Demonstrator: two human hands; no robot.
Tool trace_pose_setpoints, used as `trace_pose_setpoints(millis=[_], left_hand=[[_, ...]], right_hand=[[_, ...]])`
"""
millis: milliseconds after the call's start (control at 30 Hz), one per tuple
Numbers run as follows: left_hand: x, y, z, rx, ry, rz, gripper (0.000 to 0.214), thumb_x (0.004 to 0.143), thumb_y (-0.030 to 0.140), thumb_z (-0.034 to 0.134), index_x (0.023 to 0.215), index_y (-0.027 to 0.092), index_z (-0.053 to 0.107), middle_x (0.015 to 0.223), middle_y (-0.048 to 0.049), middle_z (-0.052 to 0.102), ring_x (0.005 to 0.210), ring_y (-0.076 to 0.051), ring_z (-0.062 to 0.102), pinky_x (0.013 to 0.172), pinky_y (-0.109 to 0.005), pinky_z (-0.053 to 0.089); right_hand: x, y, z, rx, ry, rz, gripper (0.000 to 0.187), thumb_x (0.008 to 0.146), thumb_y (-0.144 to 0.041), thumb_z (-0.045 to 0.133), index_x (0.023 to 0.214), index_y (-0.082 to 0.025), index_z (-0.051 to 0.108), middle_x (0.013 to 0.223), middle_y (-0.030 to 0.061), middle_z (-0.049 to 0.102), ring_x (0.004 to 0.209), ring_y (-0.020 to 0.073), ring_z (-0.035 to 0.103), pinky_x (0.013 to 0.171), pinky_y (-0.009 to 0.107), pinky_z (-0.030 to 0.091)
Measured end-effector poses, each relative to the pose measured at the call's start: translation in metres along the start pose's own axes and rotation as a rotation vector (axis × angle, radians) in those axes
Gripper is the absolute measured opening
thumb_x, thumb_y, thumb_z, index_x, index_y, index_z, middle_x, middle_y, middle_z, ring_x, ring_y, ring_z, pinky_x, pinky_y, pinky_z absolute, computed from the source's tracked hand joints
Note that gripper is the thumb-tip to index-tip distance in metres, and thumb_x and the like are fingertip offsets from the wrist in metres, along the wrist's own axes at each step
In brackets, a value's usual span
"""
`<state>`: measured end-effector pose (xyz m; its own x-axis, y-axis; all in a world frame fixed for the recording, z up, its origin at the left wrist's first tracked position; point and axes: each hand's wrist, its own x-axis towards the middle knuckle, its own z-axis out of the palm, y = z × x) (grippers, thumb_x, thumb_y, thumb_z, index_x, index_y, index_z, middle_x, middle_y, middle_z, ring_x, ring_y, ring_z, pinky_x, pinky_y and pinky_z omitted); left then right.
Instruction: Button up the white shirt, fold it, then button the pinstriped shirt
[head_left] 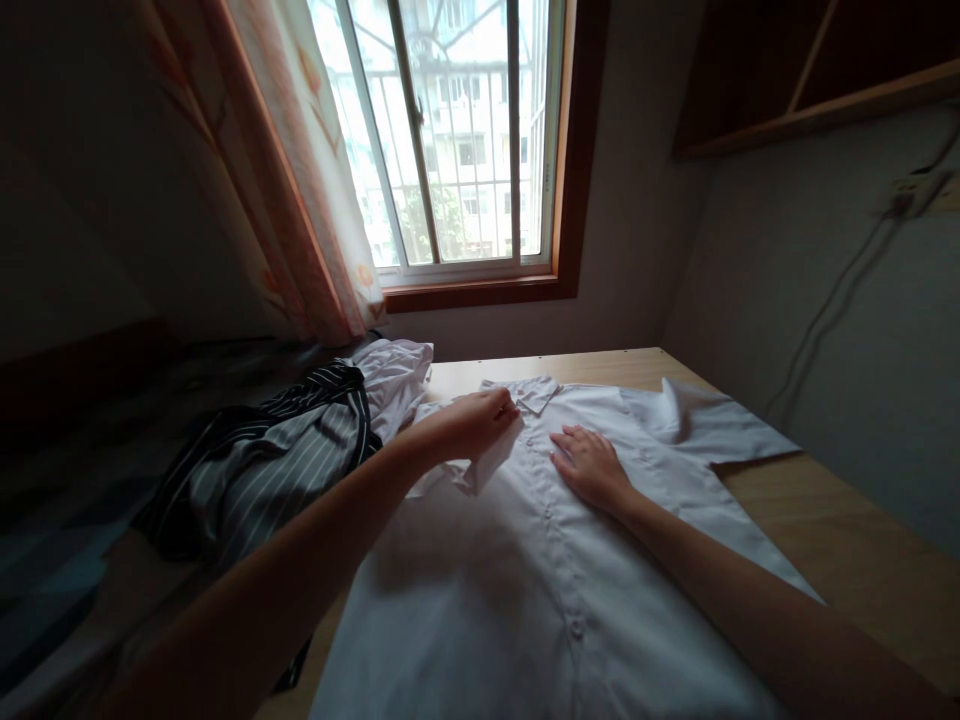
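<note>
A white button-up shirt [480, 590] lies front side up on a wooden table, its collar [536, 393] toward the window and its buttons running down the middle. My left hand [484, 422] is closed on a fold of the shirt, raised a little above the chest just below the collar. Cloth hangs down from those fingers. Flat on the shirt front, to the right of the button line, rests my right hand [589, 465] with its fingers stretched out. The sleeve [739, 425] on the right is spread toward the table's right edge, with a raised fold near the shoulder.
Left of the shirt is a heap of clothes: a striped grey and black garment [277, 460] and a crumpled white one [397, 375]. Bare wooden table [832, 510] shows at right. A barred window [465, 140], curtain [300, 200], wall cabinet [817, 80] and hanging cord [832, 285] surround it.
</note>
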<state>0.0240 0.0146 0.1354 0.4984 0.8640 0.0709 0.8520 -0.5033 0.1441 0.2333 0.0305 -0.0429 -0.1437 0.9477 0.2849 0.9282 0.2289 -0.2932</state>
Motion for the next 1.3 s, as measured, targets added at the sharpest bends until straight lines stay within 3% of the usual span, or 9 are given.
trace_pose_setpoints(millis=[200,400,500,633,767,900,1033,1167,1300], left_hand=[[0.002,0.036,0.042,-0.443,-0.338,0.008,0.025,0.094,0.039,0.039,0.088,0.019,0.052,0.079,-0.0006,0.059,0.051,-0.011,0.057,0.042,-0.019,0.043],[-0.012,0.066,0.086,-0.842,-0.288,-0.004,0.026,0.094,0.038,0.043,0.107,0.017,0.050,0.089,-0.0035,0.057,0.051,-0.009,0.059,0.038,-0.015,0.045],[-0.015,0.070,0.094,-0.960,-0.195,-0.064,0.025,0.095,0.038,0.044,0.104,0.016,0.050,0.087,-0.0028,0.057,0.055,-0.010,0.060,0.040,-0.016,0.049],[-0.012,0.069,0.101,-1.123,-0.097,-0.094,0.018,0.095,0.034,0.046,0.095,0.016,0.049,0.088,-0.0028,0.057,0.065,-0.011,0.061,0.048,-0.020,0.055],[-0.013,0.075,0.109,-1.241,-0.119,-0.084,0.015,0.095,0.029,0.048,0.097,0.015,0.051,0.099,-0.0070,0.059,0.082,-0.015,0.064,0.062,-0.028,0.060],[-0.027,0.079,0.106,-1.071,-0.133,0.087,0.021,0.095,0.033,0.050,0.104,0.016,0.058,0.106,-0.0109,0.065,0.089,-0.019,0.067,0.075,-0.035,0.059],[-0.048,0.062,0.093,-0.693,0.094,0.348,0.026,0.096,0.028,0.048,0.118,0.020,0.058,0.118,-0.0111,0.066,0.109,-0.023,0.063,0.096,-0.040,0.052],[-0.068,0.018,0.085,-0.261,0.283,0.442,0.035,0.094,0.027,0.052,0.128,0.021,0.056,0.139,-0.0121,0.055,0.135,-0.026,0.044,0.113,-0.047,0.037],[-0.088,-0.038,0.082,0.083,0.294,0.364,0.071,0.084,0.051,0.064,0.144,0.021,0.044,0.149,-0.0136,0.045,0.140,-0.032,0.036,0.116,-0.052,0.030]], right_hand=[[0.008,0.010,-0.010,0.252,0.017,-0.036,0.030,0.089,-0.029,0.048,0.103,-0.020,0.073,0.119,0.0084,0.069,0.113,0.0221,0.059,0.102,0.036,0.039],[0.014,0.020,-0.026,0.466,-0.055,-0.026,0.041,0.090,-0.045,0.044,0.071,-0.017,0.067,0.075,0.0059,0.067,0.077,0.0198,0.060,0.077,0.030,0.046],[0.013,0.025,-0.040,0.661,-0.216,0.040,0.052,0.089,-0.059,0.042,0.077,-0.015,0.067,0.062,0.0020,0.059,0.061,0.0157,0.056,0.062,0.026,0.044],[0.006,0.030,-0.065,0.786,-0.588,0.129,0.065,0.085,-0.074,0.042,0.094,-0.014,0.066,0.060,0.0017,0.060,0.054,0.0139,0.055,0.052,0.023,0.042],[0.000,0.039,-0.080,0.822,-0.817,0.127,0.057,0.083,-0.066,0.054,0.112,-0.018,0.064,0.076,0.0031,0.067,0.057,0.0123,0.058,0.048,0.020,0.041],[0.002,0.049,-0.082,0.841,-0.869,0.051,0.054,0.075,-0.046,0.072,0.119,-0.017,0.064,0.086,0.0034,0.068,0.062,0.0098,0.056,0.050,0.017,0.039],[0.005,0.052,-0.083,0.777,-0.916,0.044,0.052,0.069,-0.041,0.076,0.113,-0.013,0.067,0.077,0.0004,0.063,0.057,0.0073,0.048,0.047,0.017,0.033],[0.005,0.055,-0.089,0.729,-0.909,0.111,0.055,0.064,-0.042,0.080,0.109,-0.014,0.067,0.079,-0.0001,0.062,0.057,0.0075,0.048,0.047,0.018,0.033],[0.003,0.069,-0.097,0.697,-0.917,0.113,0.055,0.060,-0.040,0.081,0.106,-0.014,0.068,0.082,0.0009,0.063,0.062,0.0097,0.051,0.052,0.019,0.037]])
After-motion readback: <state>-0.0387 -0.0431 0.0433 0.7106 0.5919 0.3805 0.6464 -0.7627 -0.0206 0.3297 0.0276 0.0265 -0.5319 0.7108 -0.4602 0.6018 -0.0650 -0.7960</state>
